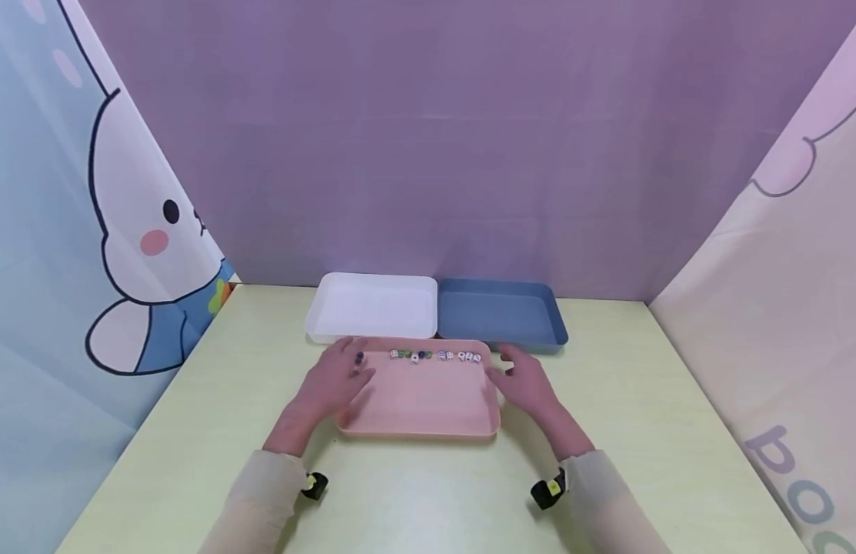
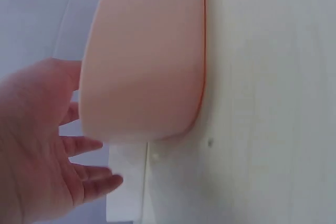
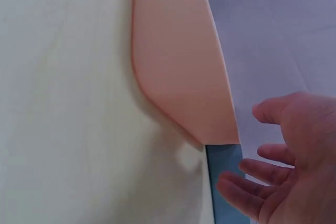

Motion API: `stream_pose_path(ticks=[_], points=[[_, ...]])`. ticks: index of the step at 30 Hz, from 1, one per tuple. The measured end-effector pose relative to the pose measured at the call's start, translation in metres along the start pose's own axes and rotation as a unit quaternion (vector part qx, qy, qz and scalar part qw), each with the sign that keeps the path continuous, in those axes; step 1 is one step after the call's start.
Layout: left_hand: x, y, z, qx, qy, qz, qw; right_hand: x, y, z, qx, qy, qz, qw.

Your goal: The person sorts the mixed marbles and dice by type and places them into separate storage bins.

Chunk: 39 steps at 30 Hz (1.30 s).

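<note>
A pink tray lies on the table in front of the person, with several small dice strung out along its far side. The dice are white, green and dark blue. Over the tray's left end hovers the left hand, fingers spread and slightly bent, with a dark blue die near its fingertips. Just off the right rim, the right hand has its thumb and fingers apart and loosely curved. In the right wrist view this hand stands apart from the tray's outer wall. Neither hand holds anything.
Behind the pink tray, a white tray and a blue tray stand side by side. A purple curtain hangs behind the table, with printed cloths at both sides. Black wrist devices are on both sleeves.
</note>
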State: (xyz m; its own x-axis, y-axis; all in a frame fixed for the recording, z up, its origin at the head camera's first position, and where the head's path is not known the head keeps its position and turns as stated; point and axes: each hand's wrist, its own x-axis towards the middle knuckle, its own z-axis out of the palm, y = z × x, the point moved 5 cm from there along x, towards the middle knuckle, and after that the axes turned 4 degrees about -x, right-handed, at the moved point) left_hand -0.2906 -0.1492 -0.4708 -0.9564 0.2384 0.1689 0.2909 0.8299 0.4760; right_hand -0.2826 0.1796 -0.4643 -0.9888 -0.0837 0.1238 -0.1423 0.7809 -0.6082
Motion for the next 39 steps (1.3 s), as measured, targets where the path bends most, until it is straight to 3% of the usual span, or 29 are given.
stream_pose_path(ticks=[5,9,11,13,16,18,21,33,39], points=[[-0.006,-0.017,-0.010,-0.118,0.018,-0.042,0.9920,-0.004,0.008,0.000,0.058,-0.007,0.039,0.998],[-0.013,-0.034,-0.010,-0.213,0.002,-0.104,0.9714,-0.009,0.011,0.004,0.104,-0.027,0.070,0.992],[-0.018,-0.041,-0.006,-0.273,-0.014,-0.138,0.9518,-0.012,0.012,0.007,0.127,-0.037,0.082,0.988],[-0.022,-0.045,-0.003,-0.334,-0.028,-0.169,0.9270,-0.013,0.012,0.009,0.143,-0.044,0.090,0.985],[-0.026,-0.043,0.001,-0.409,-0.046,-0.189,0.8918,-0.014,0.012,0.010,0.154,-0.041,0.095,0.983],[-0.027,-0.041,0.003,-0.429,-0.055,-0.192,0.8810,-0.015,0.012,0.011,0.157,-0.037,0.101,0.982],[-0.028,-0.040,0.004,-0.434,-0.065,-0.192,0.8780,-0.016,0.012,0.013,0.167,-0.040,0.113,0.979],[-0.029,-0.037,0.009,-0.422,-0.076,-0.181,0.8852,-0.021,0.016,0.013,0.172,-0.032,0.119,0.977],[-0.027,-0.033,0.013,-0.437,-0.074,-0.176,0.8790,-0.024,0.022,0.009,0.167,-0.033,0.120,0.978]])
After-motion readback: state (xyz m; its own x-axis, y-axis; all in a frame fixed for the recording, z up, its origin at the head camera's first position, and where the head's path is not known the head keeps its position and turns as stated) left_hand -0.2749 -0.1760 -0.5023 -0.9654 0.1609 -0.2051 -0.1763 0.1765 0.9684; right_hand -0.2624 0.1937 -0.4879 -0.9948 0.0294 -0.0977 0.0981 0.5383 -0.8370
